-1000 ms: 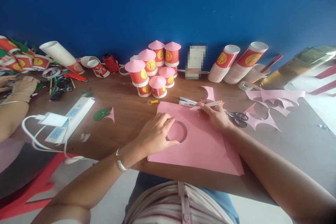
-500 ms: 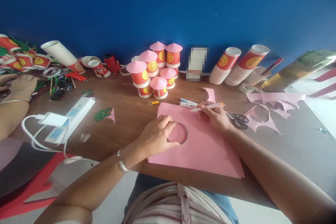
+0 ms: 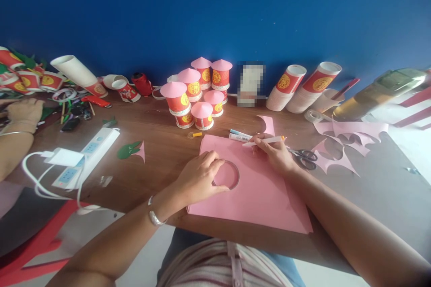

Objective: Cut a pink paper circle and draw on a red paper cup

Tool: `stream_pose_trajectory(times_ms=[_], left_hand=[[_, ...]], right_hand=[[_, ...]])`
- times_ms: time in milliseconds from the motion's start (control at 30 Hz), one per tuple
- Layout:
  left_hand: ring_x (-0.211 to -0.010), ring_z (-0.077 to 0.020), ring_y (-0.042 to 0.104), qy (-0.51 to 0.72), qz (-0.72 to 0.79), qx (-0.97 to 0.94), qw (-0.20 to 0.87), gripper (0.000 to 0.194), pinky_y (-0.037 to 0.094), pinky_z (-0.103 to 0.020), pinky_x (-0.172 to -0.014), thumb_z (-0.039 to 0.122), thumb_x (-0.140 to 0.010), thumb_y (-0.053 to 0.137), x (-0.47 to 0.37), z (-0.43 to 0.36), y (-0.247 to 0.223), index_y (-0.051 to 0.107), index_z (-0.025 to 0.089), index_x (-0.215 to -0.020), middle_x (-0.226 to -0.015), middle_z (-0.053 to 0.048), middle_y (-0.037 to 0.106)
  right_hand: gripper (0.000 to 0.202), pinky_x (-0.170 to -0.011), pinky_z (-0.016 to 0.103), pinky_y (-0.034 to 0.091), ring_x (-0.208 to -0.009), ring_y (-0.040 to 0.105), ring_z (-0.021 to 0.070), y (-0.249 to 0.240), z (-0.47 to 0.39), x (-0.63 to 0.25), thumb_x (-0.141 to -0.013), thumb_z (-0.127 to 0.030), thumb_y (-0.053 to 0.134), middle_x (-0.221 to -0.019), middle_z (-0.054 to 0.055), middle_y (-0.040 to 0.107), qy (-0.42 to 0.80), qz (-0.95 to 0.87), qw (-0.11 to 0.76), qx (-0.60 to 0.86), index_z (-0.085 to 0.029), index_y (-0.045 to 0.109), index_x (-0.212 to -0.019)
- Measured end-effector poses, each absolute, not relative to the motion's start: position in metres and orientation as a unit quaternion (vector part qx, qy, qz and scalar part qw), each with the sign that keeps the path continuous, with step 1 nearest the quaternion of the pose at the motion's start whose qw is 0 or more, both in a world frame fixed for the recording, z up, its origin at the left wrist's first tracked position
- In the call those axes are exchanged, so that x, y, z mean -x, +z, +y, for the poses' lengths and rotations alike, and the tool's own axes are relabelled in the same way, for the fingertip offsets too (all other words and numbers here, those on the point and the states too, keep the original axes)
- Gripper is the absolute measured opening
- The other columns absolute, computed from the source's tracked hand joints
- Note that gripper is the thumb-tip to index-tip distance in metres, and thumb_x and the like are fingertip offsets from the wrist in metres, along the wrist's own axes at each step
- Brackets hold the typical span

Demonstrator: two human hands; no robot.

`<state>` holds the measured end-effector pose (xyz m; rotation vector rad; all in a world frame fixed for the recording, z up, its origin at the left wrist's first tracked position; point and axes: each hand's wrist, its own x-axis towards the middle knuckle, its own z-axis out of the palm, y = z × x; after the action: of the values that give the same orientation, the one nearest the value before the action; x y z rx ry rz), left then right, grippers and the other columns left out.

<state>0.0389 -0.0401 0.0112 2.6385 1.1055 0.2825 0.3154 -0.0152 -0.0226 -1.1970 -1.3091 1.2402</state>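
A stack of pink paper sheets (image 3: 259, 204) lies in front of me on the brown table. On it rests a thin round ring (image 3: 239, 176), its left edge gripped by the thumb and fingers of my left hand (image 3: 198, 175). My right hand (image 3: 278, 156) holds a white marker (image 3: 276, 139) with an orange end, above the paper's upper right part. Just beyond the paper's far edge lie a white pen (image 3: 239, 137) and a light blue one. Scissors (image 3: 307, 157) with dark handles lie beside my right wrist, partly hidden by it.
Red paper-cup lanterns with pink cone tops (image 3: 202, 110) stand at the back. Stacked cups (image 3: 292, 85), a tape roll (image 3: 313, 116), a bottle (image 3: 377, 92) and pink scraps (image 3: 340, 161) are rightward. Leftward are a power strip (image 3: 97, 143) and a co-worker's hand (image 3: 25, 112).
The camera view has shifted slightly, so the whole table sits a little lower and further left. Both hands keep nearly the same grip and place over the paper.
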Motion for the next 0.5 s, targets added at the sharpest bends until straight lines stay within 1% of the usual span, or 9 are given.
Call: stream_pose_trajectory(times_ms=[133, 333, 500], left_hand=[[-0.099, -0.0252, 0.067, 0.105, 0.375, -0.914, 0.117, 0.064, 0.061, -0.042, -0.089, 0.049, -0.074, 0.086, -0.0382, -0.0411, 0.0112, 0.064, 0.016, -0.125, -0.112, -0.008, 0.065], [-0.093, -0.0248, 0.067, 0.119, 0.361, -0.921, 0.084, 0.072, 0.061, -0.040, -0.085, 0.055, -0.067, 0.088, -0.0395, -0.0409, 0.0097, 0.065, 0.013, -0.121, -0.107, -0.010, 0.065], [-0.094, -0.0246, 0.067, 0.116, 0.369, -0.917, 0.103, 0.070, 0.061, -0.040, -0.086, 0.053, -0.068, 0.088, -0.0395, -0.0408, 0.0094, 0.064, 0.014, -0.122, -0.109, -0.010, 0.065]], right_hand=[[0.038, -0.060, 0.027, 0.041, -0.063, 0.055, 0.0127, -0.0212, -0.0158, -0.3151, -0.091, -0.058, 0.068, -0.070, -0.002, 0.061, 0.506, -0.541, 0.465, 0.485, -0.020, 0.069, -0.090], [0.039, -0.060, 0.027, 0.042, -0.062, 0.054, 0.0129, -0.0175, -0.0166, -0.3148, -0.091, -0.059, 0.067, -0.070, -0.001, 0.061, 0.511, -0.544, 0.457, 0.484, -0.020, 0.069, -0.088], [0.037, -0.060, 0.028, 0.042, -0.062, 0.054, 0.0132, -0.0151, -0.0169, -0.3142, -0.091, -0.058, 0.068, -0.069, -0.001, 0.061, 0.518, -0.541, 0.457, 0.479, -0.021, 0.069, -0.086]])
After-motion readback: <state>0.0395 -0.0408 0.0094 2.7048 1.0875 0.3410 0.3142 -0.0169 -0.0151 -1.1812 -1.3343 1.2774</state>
